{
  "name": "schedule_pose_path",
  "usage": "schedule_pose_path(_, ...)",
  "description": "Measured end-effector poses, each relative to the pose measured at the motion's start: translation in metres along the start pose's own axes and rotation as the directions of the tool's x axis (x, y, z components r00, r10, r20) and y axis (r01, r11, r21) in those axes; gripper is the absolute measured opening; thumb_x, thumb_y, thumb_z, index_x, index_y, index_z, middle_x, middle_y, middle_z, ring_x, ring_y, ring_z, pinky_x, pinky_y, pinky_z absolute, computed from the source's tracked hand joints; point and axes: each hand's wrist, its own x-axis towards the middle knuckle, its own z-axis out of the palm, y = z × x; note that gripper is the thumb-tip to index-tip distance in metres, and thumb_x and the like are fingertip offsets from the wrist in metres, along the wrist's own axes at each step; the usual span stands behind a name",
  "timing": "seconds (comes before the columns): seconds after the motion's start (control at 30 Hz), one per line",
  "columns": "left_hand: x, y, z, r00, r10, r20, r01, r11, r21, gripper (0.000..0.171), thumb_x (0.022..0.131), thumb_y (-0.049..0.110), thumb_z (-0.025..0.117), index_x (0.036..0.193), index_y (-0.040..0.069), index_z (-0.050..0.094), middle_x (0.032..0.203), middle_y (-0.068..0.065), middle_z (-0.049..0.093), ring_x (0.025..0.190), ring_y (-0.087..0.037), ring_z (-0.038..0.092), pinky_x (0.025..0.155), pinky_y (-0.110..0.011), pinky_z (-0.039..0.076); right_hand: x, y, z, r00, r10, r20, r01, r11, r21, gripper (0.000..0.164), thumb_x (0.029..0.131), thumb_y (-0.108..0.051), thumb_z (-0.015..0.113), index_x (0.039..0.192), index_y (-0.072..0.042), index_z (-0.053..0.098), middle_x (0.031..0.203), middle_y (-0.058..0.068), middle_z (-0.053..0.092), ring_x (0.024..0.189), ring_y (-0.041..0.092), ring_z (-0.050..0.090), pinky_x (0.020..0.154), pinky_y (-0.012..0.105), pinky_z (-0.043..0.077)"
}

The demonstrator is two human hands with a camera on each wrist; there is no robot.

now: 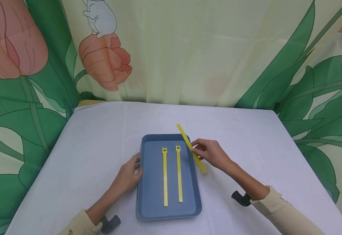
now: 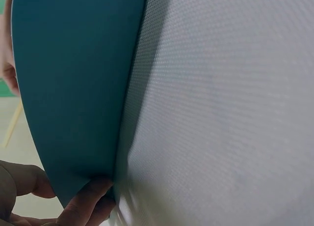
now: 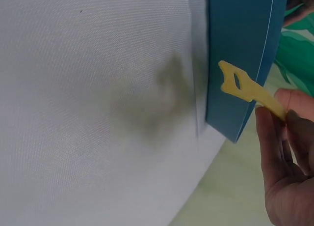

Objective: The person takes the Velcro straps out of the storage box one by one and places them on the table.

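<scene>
Head view: I've got the blue tray [image 1: 153,182] on the white-covered table [image 1: 100,140], patterned curtain [image 1: 188,55] at 12 o'clock. My left hand [image 1: 130,173] is at the tray's 9 o'clock edge, gripping it, thumb by the rim. My right hand [image 1: 210,151] is at the tray's 1–2 o'clock, pinching a yellow strap [image 1: 185,135] between thumb and fingers; that strap slants from 11 to 5 o'clock across the tray's right rim, lower end blurred. Can't tell if it touches the rim. Two more yellow straps lie inside the tray, side by side and apart, slotted ends toward 12: left strap [image 1: 165,179], right strap [image 1: 180,179]. Left wrist: I see tray wall at 10 o'clock, left hand at 7, thumb and fingers on either side of the tray edge; right hand partly in frame at 9–10, blurry strap just below it. Right wrist: tray's outer wall at 1–2 o'clock, held strap at 3 with its slotted end visible in front of that wall, right hand pinching it at 4, left hand's fingertips [image 3: 297,1] at 2, soft shadow on the white cloth.
</scene>
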Motion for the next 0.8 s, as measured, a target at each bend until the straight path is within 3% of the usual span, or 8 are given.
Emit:
schedule_pose_path(0.23, 0.000, 0.000, 0.000, 1.000, -0.001, 0.000, 0.001, 1.000, 0.002, 0.056, 0.085, -0.001, 0.053, 0.138, -0.011, 0.034, 0.128, -0.030, 0.050, 0.112, -0.039, 0.055, 0.094, -0.049, 0.044, 0.000, 0.003, 0.002, 0.995, 0.090, 0.040, -0.093, 0.993, 0.075, 0.026, 0.084, -0.008, 0.070, 0.110, -0.005, 0.066, 0.090, 0.006, 0.067, 0.073, 0.016, 0.067, 0.053, 0.026, 0.056)
schedule_pose_path(0.57, 0.000, 0.000, 0.001, 1.000, -0.007, 0.006, 0.007, 1.000, 0.003, 0.057, 0.086, -0.001, 0.053, 0.138, -0.010, 0.034, 0.129, -0.029, 0.050, 0.113, -0.038, 0.055, 0.094, -0.048, 0.045, 0.000, 0.006, 0.006, 0.991, 0.131, 0.023, -0.132, 0.990, 0.047, 0.025, 0.083, -0.007, 0.071, 0.108, -0.004, 0.068, 0.092, 0.006, 0.066, 0.079, 0.019, 0.064, 0.050, 0.026, 0.056)
schedule_pose_path(0.8, 0.001, 0.000, 0.001, 1.000, -0.011, 0.006, 0.011, 1.000, 0.004, 0.056, 0.086, -0.001, 0.053, 0.138, -0.010, 0.034, 0.129, -0.029, 0.050, 0.112, -0.038, 0.055, 0.094, -0.047, 0.045, 0.000, 0.011, 0.008, 0.980, 0.191, 0.055, -0.195, 0.978, 0.079, 0.026, 0.083, -0.009, 0.070, 0.108, -0.002, 0.067, 0.088, 0.005, 0.064, 0.077, 0.018, 0.064, 0.051, 0.028, 0.056)
